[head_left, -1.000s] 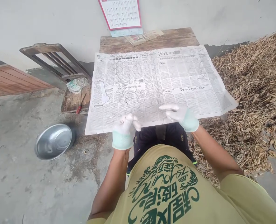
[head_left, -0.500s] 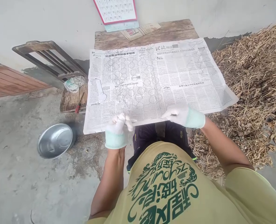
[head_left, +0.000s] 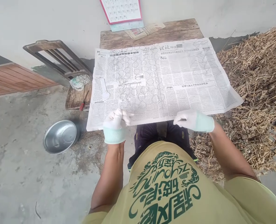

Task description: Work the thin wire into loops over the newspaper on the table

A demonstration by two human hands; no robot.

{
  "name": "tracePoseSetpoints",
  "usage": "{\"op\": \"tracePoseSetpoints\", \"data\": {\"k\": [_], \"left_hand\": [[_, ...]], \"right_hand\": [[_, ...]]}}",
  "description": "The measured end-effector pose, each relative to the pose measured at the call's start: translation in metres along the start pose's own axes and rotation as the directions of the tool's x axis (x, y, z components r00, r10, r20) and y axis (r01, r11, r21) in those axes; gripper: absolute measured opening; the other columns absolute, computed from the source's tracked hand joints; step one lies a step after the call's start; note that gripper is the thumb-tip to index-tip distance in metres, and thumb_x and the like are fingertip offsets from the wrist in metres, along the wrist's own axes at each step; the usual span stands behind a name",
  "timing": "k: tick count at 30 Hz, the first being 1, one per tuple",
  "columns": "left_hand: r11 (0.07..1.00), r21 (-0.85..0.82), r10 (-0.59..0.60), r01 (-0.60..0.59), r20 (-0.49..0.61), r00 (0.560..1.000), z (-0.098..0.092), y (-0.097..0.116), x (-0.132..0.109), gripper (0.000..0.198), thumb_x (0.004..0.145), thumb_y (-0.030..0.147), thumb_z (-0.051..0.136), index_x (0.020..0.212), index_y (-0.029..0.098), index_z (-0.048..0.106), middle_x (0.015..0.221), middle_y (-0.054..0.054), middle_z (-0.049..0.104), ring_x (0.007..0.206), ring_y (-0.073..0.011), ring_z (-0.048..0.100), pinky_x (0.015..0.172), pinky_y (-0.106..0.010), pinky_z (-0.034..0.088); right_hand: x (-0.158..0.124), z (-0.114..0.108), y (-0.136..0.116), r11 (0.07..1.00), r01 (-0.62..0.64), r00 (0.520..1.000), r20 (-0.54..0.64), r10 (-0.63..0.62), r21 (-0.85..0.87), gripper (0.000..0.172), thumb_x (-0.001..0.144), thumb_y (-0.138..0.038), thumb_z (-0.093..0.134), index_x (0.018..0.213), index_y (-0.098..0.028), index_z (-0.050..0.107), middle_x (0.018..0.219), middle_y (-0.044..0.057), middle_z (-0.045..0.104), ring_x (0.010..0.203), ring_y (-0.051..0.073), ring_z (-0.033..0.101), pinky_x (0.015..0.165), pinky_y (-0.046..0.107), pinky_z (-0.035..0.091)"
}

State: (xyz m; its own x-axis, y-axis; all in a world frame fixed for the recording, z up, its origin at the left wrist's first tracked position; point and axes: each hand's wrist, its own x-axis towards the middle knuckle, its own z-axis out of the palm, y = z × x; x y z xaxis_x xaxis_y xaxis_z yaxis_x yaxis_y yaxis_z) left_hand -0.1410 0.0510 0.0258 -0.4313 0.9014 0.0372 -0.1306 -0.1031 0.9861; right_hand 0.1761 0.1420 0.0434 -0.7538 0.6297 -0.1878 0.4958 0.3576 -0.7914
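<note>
A large sheet of newspaper [head_left: 149, 113] lies spread over the table. Rows of thin dark loops [head_left: 128, 91] cover much of it; whether they are drawn or lie loose I cannot tell. My left hand [head_left: 116, 121], in a white glove with a pale green cuff, is over the sheet's front edge. Its thumb and fingers are pinched together, with a faint thin line by the fingertips. My right hand [head_left: 190, 119], gloved alike, is at the same edge farther right, fingers closed together. What either pinch holds is too fine to make out. Left on the paper is a white spoon-shaped thing [head_left: 105, 90].
A wooden chair [head_left: 76, 96] stands left of the table [head_left: 184, 26], bearing a crumpled plastic bag [head_left: 80, 82] and a red-handled screwdriver [head_left: 82, 105]. Below is a metal basin [head_left: 60, 137]. Dry stalks [head_left: 252, 71] are heaped at right. A calendar [head_left: 122, 11] leans on the wall.
My right hand has slid to the right along the paper's front edge, widening the gap between my hands. The left hand stays pinched. The whole view has shifted slightly.
</note>
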Motion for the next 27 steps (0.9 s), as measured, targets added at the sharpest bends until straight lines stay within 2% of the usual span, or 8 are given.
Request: {"op": "tracePoseSetpoints", "data": {"k": [4,7,11,13,15,18,21,27], "left_hand": [[1.0,-0.006,-0.021,0.021,-0.014,1.0,0.005,0.003,-0.001,0.049,0.102,0.049,0.062,0.063,0.021,0.063,0.047,0.001,0.057,0.051,-0.0145,0.057,0.085,-0.039,0.063],[0.996,-0.07,-0.062,0.062,0.0,0.998,0.01,0.001,-0.003,0.045,0.101,0.05,0.062,0.068,0.021,0.064,0.047,0.002,0.058,0.048,-0.0141,0.055,0.082,-0.039,0.064],[0.984,-0.134,-0.113,0.114,0.016,0.994,0.017,-0.001,-0.009,0.038,0.097,0.053,0.067,0.074,0.022,0.066,0.05,0.002,0.059,0.049,-0.0151,0.056,0.084,-0.042,0.064],[0.981,-0.137,-0.14,0.141,0.019,0.99,0.021,-0.002,-0.015,0.037,0.097,0.053,0.068,0.075,0.024,0.065,0.051,0.003,0.058,0.05,-0.0151,0.056,0.087,-0.043,0.063],[0.976,-0.137,-0.169,0.171,0.026,0.985,0.027,-0.004,-0.02,0.038,0.097,0.054,0.066,0.076,0.024,0.063,0.052,0.004,0.058,0.051,-0.0145,0.055,0.089,-0.043,0.063],[0.967,-0.15,-0.203,0.207,0.04,0.978,0.032,-0.008,-0.027,0.038,0.098,0.055,0.066,0.078,0.022,0.063,0.051,0.005,0.058,0.05,-0.0137,0.055,0.089,-0.043,0.062],[0.951,-0.165,-0.254,0.26,0.058,0.965,0.033,-0.01,-0.031,0.038,0.095,0.056,0.069,0.08,0.021,0.065,0.051,0.004,0.06,0.05,-0.0141,0.057,0.089,-0.044,0.062],[0.929,-0.2,-0.293,0.312,0.122,0.948,0.027,-0.007,-0.03,0.038,0.091,0.055,0.076,0.075,0.021,0.067,0.051,0.002,0.063,0.052,-0.0136,0.057,0.087,-0.041,0.063]], "right_hand": [[-0.003,0.008,0.01,0.982,-0.163,0.984,-0.062,0.169,0.092,0.023,0.089,-0.025,0.059,0.093,-0.026,0.082,0.081,0.0,0.079,0.07,0.018,0.071,0.071,0.036,0.057],[0.003,0.026,0.004,0.954,-0.195,0.972,-0.085,0.218,0.226,0.025,0.09,-0.024,0.058,0.096,-0.025,0.082,0.077,0.0,0.076,0.068,0.016,0.07,0.072,0.034,0.058],[0.016,0.052,-0.013,0.857,-0.152,0.966,-0.109,0.234,0.493,0.034,0.091,-0.023,0.058,0.118,-0.023,0.079,0.08,-0.001,0.076,0.072,0.016,0.071,0.079,0.036,0.06],[0.023,0.062,-0.021,0.792,-0.055,0.957,-0.194,0.215,0.607,0.044,0.092,-0.023,0.057,0.133,-0.023,0.072,0.082,-0.001,0.075,0.076,0.016,0.071,0.087,0.038,0.061],[0.031,0.069,-0.027,0.738,0.049,0.943,-0.274,0.187,0.673,0.047,0.092,-0.025,0.057,0.138,-0.025,0.069,0.084,-0.002,0.074,0.078,0.016,0.07,0.091,0.039,0.06],[0.04,0.075,-0.033,0.654,0.162,0.919,-0.355,0.174,0.739,0.041,0.093,-0.029,0.06,0.131,-0.026,0.072,0.086,-0.001,0.074,0.078,0.016,0.07,0.087,0.039,0.062],[0.044,0.079,-0.035,0.591,0.25,0.887,-0.426,0.177,0.767,0.025,0.096,-0.034,0.06,0.112,-0.026,0.078,0.088,0.001,0.076,0.075,0.016,0.07,0.081,0.038,0.063],[0.044,0.083,-0.026,0.555,0.285,0.889,-0.433,0.152,0.781,0.021,0.096,-0.033,0.063,0.094,-0.021,0.08,0.076,0.001,0.075,0.065,0.015,0.07,0.07,0.035,0.062]]}}
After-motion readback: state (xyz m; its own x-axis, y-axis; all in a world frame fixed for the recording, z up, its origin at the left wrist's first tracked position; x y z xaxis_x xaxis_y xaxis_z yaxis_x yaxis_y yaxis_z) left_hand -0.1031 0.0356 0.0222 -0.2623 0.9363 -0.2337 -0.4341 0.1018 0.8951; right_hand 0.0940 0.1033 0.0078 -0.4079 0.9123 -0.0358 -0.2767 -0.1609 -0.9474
